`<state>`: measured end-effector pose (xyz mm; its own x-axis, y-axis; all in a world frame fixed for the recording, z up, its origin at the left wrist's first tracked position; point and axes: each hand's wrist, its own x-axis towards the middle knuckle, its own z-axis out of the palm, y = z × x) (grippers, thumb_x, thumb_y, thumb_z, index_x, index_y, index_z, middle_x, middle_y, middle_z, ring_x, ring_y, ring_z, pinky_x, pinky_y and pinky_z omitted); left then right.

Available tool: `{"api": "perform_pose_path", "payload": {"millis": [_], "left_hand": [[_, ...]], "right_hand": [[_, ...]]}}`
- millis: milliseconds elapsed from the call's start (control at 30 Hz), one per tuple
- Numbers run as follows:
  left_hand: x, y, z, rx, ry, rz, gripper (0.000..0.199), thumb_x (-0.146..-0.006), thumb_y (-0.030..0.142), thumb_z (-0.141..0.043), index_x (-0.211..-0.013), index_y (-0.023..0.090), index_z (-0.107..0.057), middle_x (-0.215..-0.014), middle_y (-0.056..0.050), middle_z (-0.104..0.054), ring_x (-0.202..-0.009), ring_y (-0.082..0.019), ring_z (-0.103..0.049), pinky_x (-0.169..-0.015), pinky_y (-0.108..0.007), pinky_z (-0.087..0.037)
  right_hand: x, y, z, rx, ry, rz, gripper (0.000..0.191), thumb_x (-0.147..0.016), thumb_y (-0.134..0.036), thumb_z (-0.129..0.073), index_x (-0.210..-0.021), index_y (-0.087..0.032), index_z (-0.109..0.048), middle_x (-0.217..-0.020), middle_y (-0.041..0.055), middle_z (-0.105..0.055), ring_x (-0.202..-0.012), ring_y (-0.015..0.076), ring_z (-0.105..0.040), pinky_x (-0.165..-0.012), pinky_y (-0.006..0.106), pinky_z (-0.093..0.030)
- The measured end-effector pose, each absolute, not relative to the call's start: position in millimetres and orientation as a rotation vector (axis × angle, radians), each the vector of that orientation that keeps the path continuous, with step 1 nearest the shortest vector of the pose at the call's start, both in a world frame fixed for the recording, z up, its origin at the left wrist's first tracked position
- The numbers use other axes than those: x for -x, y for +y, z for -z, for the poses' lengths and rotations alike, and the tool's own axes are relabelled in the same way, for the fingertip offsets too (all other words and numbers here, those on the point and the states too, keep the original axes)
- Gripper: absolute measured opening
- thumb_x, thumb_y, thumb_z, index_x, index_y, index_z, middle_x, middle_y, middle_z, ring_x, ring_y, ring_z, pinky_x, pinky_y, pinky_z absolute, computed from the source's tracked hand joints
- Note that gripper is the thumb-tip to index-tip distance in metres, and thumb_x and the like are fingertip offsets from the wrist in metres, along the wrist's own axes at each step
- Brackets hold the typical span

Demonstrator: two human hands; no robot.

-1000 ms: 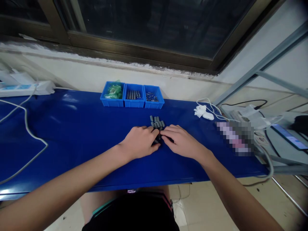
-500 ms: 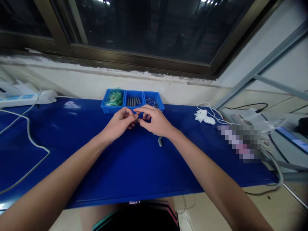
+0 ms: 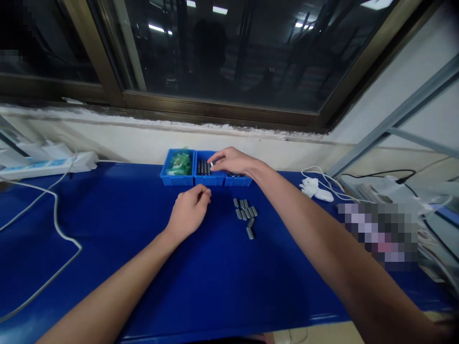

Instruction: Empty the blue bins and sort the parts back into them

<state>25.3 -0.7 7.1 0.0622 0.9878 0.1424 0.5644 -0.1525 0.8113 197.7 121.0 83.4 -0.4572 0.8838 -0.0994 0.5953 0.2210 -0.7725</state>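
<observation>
My right hand point(image 3: 231, 161) is over the middle blue bin point(image 3: 210, 181). Its thumb and forefinger pinch a small grey piece with a bright end point(image 3: 212, 165), partly hidden by the fingers. Inside that bin, dark grey cylinder-like pieces point(image 3: 203, 167) lie side by side in a row. My left hand point(image 3: 190, 210) is closed above the blue table, nearer to me than the bins; its curled fingers hide whatever may be in them. Several similar short grey pieces point(image 3: 245, 213) lie in a loose group on the table, right of my left hand and below my right forearm.
The left blue bin point(image 3: 178, 180) holds crumpled green plastic. My right hand and wrist partly cover the right blue bin point(image 3: 238, 182). White cables and a power strip point(image 3: 77, 165) are at the left; a white plug and cord point(image 3: 322, 194) lie at the right.
My hands, together before, have come apart. The right moved over the middle bin with a piece; the left drew back toward me. The view has shifted, and more loose pieces show.
</observation>
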Motion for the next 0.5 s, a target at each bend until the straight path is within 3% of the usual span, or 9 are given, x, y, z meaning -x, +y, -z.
{"api": "perform_pose_path", "payload": {"millis": [100, 267, 400, 500], "left_hand": [[-26, -9, -11, -2.077, 1.785, -0.772, 0.029, -0.110, 0.034, -0.045, -0.101, 0.022, -0.070, -0.092, -0.007, -0.078, -0.082, -0.026, -0.073, -0.065, -0.031, -0.036], [-28, -14, -18, -2.183, 1.872, -0.697, 0.027, -0.111, 0.031, -0.047, -0.098, 0.023, -0.069, -0.092, -0.003, -0.080, -0.080, -0.024, -0.074, -0.063, -0.031, -0.031], [-26, -15, -21, -2.214, 1.896, -0.684, 0.024, -0.110, 0.030, -0.050, -0.097, 0.023, -0.069, -0.094, -0.002, -0.080, -0.080, -0.025, -0.074, -0.063, -0.032, -0.033], [-25, -16, -22, -2.228, 1.870, -0.717, 0.024, -0.110, 0.030, -0.052, -0.098, 0.023, -0.070, -0.095, -0.001, -0.080, -0.081, -0.024, -0.074, -0.064, -0.033, -0.036]], "right_hand": [[-192, 134, -92, 1.387, -2.255, -1.081, 0.041, -0.083, -0.016, -0.084, -0.124, -0.014, -0.083, -0.111, 0.0108, -0.083, -0.090, 0.0179, -0.070, -0.081, 0.030, -0.055], [-182, 141, -95, 1.566, -2.567, -0.489, 0.040, -0.092, -0.025, -0.079, -0.131, -0.016, -0.079, -0.120, 0.0133, -0.080, -0.106, 0.0272, -0.072, -0.093, 0.040, -0.053], [-172, 147, -90, 1.705, -2.778, -0.219, 0.031, -0.091, -0.028, -0.082, -0.121, -0.021, -0.081, -0.116, 0.0122, -0.078, -0.127, 0.0357, -0.062, -0.114, 0.059, -0.038], [-167, 150, -82, 1.774, -2.822, -0.151, 0.028, -0.087, -0.027, -0.085, -0.115, -0.023, -0.083, -0.117, 0.0149, -0.071, -0.135, 0.0422, -0.052, -0.111, 0.057, -0.039]]}}
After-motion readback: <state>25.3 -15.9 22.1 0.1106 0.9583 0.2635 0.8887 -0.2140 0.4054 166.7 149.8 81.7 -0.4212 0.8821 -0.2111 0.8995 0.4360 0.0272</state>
